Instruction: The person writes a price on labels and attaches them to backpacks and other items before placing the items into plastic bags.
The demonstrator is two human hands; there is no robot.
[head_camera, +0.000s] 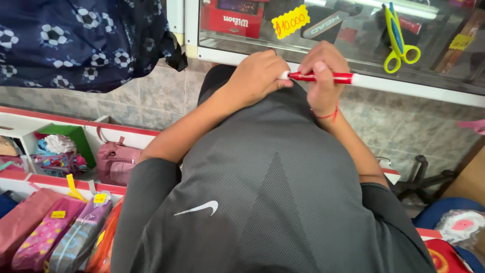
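Both hands are up at chest height, over the grey sports shirt (pixel 273 182), and they meet on a red marker (pixel 323 77) held level between them. The right hand (pixel 323 76) is wrapped around the red barrel, thumb on top, with the white end of the marker poking out past its fingers. The left hand (pixel 257 76) is bunched tight at the other white end, pinching it between thumb and fingertips; whether that end is a cap or the tip itself I can't tell from here.

Just beyond the hands runs the white edge of a glass display counter (pixel 404 83), and under the glass, up and to the right of the right hand, lies a pair of yellow-green scissors (pixel 399 38), with a yellow price tag (pixel 290 21) above the left hand. Well below the left elbow sit shelves with a pink bag (pixel 116 162) and a row of bright pencil cases (pixel 55 232). A dark blue cloth with a football print (pixel 86 40) hangs off to the left.

As I see it, the risk is in that pinch. If the two hands pull apart sharply, the small end piece could slip free and drop down among the shelves, or a bare tip could swipe the shirt right beneath it and leave a red streak.
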